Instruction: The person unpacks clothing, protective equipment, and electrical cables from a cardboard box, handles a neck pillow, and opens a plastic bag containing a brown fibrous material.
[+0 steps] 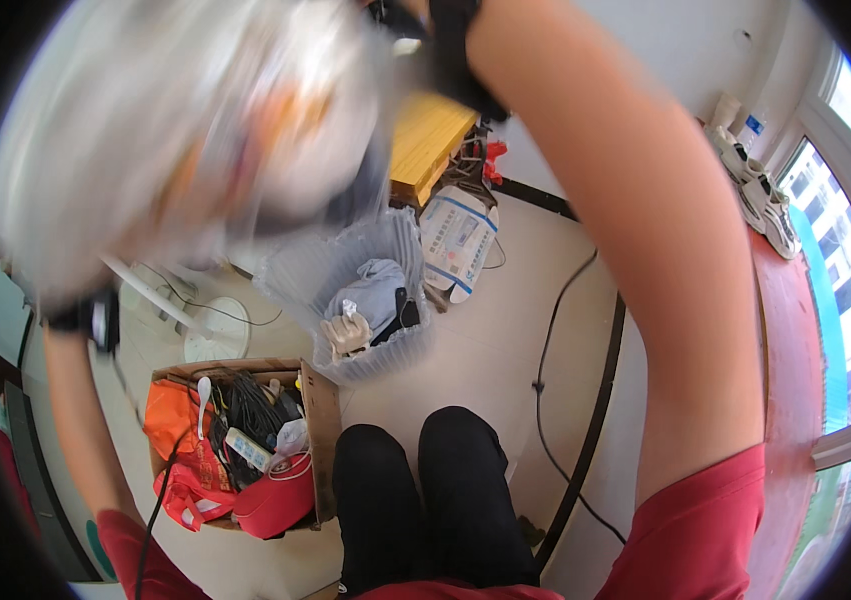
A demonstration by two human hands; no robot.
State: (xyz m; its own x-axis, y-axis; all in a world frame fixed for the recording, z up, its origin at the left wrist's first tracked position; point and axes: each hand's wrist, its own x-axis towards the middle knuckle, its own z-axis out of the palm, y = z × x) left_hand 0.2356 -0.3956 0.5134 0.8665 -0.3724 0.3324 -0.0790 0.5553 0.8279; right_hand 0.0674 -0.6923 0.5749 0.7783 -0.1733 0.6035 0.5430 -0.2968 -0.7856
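Note:
A large clear plastic bag with blurred orange and dark patches is held up close before me, filling the upper left. My left arm runs up to its lower left corner, and the bag hides the fingers; a black band circles that wrist. My right arm arches over to the top edge, where only a sliver of my right hand shows beside the bag, above a black wristband. Beneath, an inflated air-column liner stands on the floor with grey cloth, a beige glove and a black item inside.
A cardboard box of cables, a power strip and red bags sits left of my knees. Behind are a white round stand base, a flat printed carton and a wooden table. A black cable trails at right; shoes line the windowsill.

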